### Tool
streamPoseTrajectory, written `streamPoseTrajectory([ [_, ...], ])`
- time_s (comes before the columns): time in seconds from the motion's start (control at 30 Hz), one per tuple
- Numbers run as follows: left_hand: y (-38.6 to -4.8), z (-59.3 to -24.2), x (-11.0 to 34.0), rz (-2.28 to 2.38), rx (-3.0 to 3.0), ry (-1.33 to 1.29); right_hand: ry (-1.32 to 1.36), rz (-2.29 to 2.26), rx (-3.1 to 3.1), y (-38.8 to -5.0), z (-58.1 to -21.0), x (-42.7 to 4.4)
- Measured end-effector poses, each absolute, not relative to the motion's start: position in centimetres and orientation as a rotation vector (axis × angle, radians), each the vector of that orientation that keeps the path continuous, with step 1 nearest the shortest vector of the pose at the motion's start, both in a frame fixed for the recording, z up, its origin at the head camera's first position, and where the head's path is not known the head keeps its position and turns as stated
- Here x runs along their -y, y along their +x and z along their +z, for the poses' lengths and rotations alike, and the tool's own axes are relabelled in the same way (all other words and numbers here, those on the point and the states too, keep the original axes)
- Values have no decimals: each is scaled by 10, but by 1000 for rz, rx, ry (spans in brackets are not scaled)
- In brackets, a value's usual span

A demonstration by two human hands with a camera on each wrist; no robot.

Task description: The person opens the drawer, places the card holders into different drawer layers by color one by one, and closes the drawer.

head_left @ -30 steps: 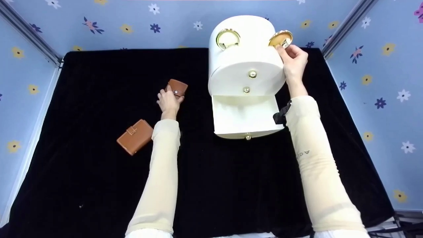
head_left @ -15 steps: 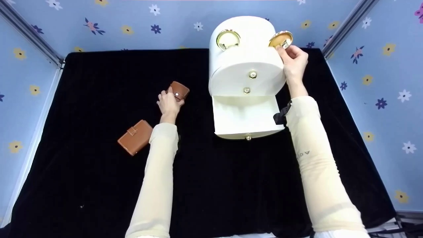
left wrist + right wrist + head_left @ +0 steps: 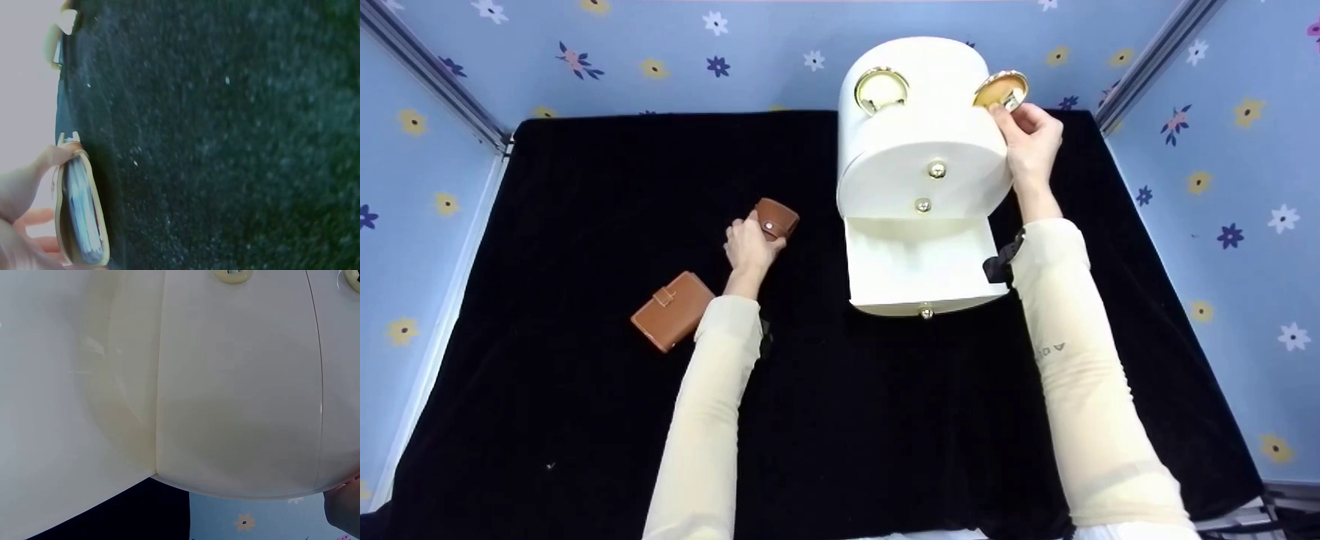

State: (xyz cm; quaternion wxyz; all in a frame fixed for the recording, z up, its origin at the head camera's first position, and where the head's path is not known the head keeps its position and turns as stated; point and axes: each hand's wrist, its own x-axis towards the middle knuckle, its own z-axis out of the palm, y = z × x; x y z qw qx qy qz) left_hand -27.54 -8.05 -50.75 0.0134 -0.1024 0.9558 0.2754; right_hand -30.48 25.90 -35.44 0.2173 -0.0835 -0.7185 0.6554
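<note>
My left hand [image 3: 750, 246] grips a small brown leather card holder [image 3: 777, 217] with a snap strap, left of the white box. In the left wrist view, the thumb presses one end of this card holder [image 3: 63, 225], and its clear sleeves show edge-on. My right hand [image 3: 1033, 146] pinches the lower edge of a gold-rimmed round ornament [image 3: 999, 90] on the right top of the white drawer box [image 3: 915, 97]. The box's bottom drawer [image 3: 919, 262] is pulled out, with nothing visible inside. Only a bit of the right hand shows in the right wrist view.
A larger brown leather wallet [image 3: 673, 311] with a strap lies on the black cloth [image 3: 825, 420], beside the left forearm. A second gold-rimmed ornament [image 3: 881, 88] sits on the box's left top. Blue flowered walls [image 3: 780, 37] enclose the back and sides.
My left hand has drawn the card holder slightly toward me and to the right, and the card holder has tilted. My right hand stays at the ornament.
</note>
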Motion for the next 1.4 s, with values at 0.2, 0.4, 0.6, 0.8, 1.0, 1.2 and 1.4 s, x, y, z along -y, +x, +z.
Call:
streamPoseTrajectory([
  [0.2, -263, -501, 77, 926, -2965, -258, -241, 1808, 2003, -305, -355, -259],
  [0.4, -251, -493, 75, 948, -2977, -168, -239, 1792, 2016, -304, -355, -259],
  [0.6, -238, -484, 74, 966, -2973, -105, -230, 1786, 2019, -304, -356, -259],
  [0.8, -225, -473, 72, 999, -2963, -44, -223, 1777, 2028, -304, -356, -259],
  [1.0, -210, -458, 67, 1063, -2972, 12, -242, 1795, 2014, -304, -354, -258],
  [1.2, -195, -444, 60, 1125, -2970, 94, -254, 1802, 2001, -305, -353, -259],
  [1.4, -181, -436, 50, 1171, -3014, 189, -248, 1785, 2011, -304, -354, -259],
])
